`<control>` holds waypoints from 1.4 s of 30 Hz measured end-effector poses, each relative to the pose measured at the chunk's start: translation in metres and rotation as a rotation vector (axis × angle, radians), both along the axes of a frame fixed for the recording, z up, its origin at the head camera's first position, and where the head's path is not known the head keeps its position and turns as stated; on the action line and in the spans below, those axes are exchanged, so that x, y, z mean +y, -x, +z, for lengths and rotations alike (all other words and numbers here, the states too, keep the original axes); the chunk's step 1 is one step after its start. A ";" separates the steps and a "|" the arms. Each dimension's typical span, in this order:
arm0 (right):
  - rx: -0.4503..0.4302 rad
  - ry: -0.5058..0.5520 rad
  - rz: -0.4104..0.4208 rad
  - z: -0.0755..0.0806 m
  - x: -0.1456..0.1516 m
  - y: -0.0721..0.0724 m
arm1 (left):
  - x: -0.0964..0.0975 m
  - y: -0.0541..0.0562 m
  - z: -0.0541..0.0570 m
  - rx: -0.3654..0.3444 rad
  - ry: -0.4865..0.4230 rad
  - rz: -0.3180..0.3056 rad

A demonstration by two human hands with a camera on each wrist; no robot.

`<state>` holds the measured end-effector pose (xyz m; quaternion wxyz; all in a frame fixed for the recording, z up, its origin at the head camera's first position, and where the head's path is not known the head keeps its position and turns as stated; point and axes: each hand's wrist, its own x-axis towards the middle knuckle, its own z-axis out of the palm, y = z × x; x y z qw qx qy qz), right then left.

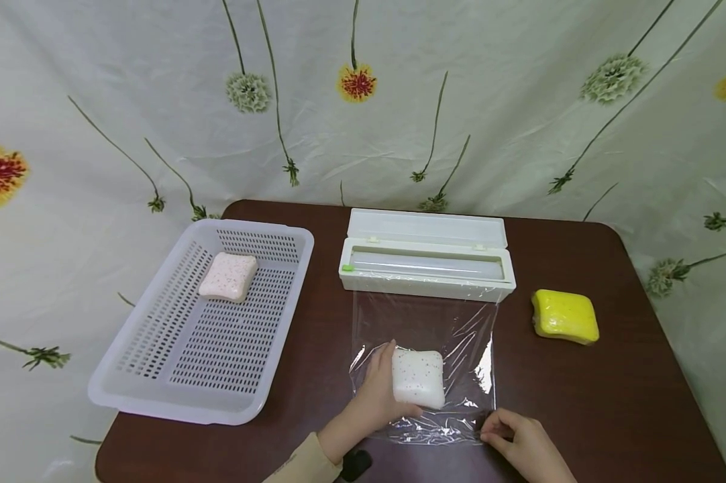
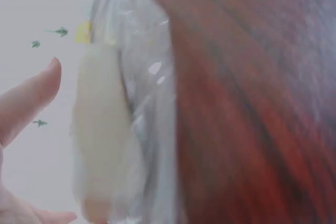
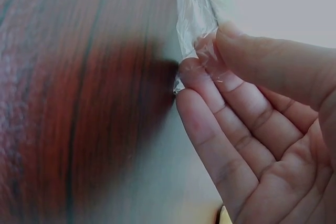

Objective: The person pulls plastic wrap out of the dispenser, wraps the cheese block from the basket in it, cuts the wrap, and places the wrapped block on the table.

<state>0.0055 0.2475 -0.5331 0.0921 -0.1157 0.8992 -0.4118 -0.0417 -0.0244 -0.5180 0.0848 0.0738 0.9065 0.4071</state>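
A white speckled sponge lies on a sheet of clear plastic wrap drawn out from its dispenser box. My left hand is at the sponge's left side, fingers along its edge and thumb near its lower corner. In the left wrist view the thumb stands apart from the sponge, which is blurred. My right hand pinches the near right corner of the wrap. The right wrist view shows the crumpled film between thumb and fingertips.
The white dispenser box, lid raised, holds a film roll behind the sheet. A yellow sponge with a shiny surface lies to the right. On the left stands a white perforated basket containing a pinkish speckled sponge. Flowered cloth hangs behind the table.
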 end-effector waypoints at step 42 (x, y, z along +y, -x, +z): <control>-0.014 0.026 -0.001 0.005 0.005 -0.005 | -0.098 -0.041 0.004 0.557 0.305 -0.308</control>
